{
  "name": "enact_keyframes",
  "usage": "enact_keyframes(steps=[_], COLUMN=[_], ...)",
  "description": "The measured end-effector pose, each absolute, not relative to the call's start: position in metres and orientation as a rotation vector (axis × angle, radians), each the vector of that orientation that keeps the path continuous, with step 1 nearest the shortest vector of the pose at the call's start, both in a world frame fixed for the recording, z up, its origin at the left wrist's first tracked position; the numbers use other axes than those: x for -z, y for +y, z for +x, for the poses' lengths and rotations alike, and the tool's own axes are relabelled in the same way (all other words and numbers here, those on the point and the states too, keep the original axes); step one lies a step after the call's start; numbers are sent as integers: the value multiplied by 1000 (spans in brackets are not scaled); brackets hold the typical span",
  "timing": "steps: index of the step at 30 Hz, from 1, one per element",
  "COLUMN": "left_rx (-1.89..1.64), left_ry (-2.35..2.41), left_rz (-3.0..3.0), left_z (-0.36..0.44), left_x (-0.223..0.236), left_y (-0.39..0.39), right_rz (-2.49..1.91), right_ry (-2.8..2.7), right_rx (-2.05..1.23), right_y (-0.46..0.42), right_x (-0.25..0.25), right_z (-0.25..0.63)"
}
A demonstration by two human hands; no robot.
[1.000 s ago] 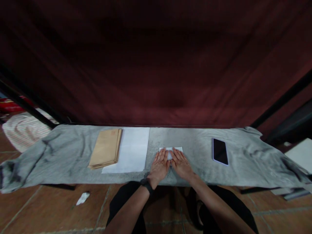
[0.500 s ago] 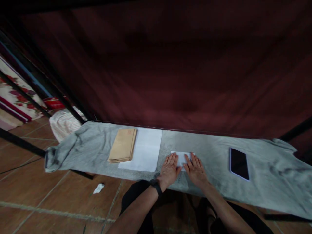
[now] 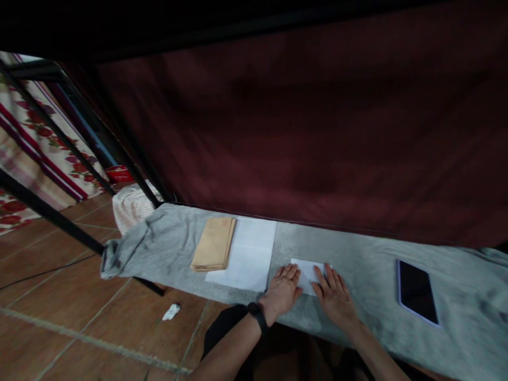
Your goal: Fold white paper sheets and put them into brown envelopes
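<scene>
A small folded white paper lies flat on the grey cloth in front of me. My left hand rests on its left edge, fingers stretched out. On its right part lies my right hand, open, with the fingers spread a little. Part of the paper is hidden under both hands. To the left, larger white sheets lie flat, and a stack of brown envelopes overlaps their left side.
The grey cloth covers a long, narrow bench. A phone with a dark screen lies on the right. Behind the bench hangs a dark red curtain. Black metal bars stand on the left, and a crumpled white scrap lies on the tiled floor.
The camera view has turned to the left, so everything appears shifted to the right and lower. My hands sit slightly farther apart, with more of the small paper showing between them.
</scene>
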State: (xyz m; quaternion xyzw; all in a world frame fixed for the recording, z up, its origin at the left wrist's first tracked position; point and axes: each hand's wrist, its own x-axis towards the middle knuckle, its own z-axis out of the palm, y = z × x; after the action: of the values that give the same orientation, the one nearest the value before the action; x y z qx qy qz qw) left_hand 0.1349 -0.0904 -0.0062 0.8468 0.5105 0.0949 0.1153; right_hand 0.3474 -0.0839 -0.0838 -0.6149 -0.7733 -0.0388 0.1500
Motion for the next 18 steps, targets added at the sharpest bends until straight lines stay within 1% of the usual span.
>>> enact_keyframes(steps=[5,9,12,14,16,18], left_rx=[-457,-675,-779,-799,-738,-665], left_ry=[1744,1969,2251,2490,2724,2828], left_rz=[2366,2231,2092,1952,1753,1530], left_z=[94,38,-11,-44,-75,-102], left_x=[-12,-26,-31,-31,-31,-32], left_y=[-79,-70,-69,-70,-71,-69], right_rz=[-1789,-1778,-1716,-1648,-1598,-1584], right_ry=[-2227,-2239,-2251,-2281,-2307,-2307], right_rx=[97,103,109,119,134,139], right_y=[-84,-81,-81,-82,-84,-85], right_x=[80,74,68,68,72,79], right_z=[348,348,344,339,336,334])
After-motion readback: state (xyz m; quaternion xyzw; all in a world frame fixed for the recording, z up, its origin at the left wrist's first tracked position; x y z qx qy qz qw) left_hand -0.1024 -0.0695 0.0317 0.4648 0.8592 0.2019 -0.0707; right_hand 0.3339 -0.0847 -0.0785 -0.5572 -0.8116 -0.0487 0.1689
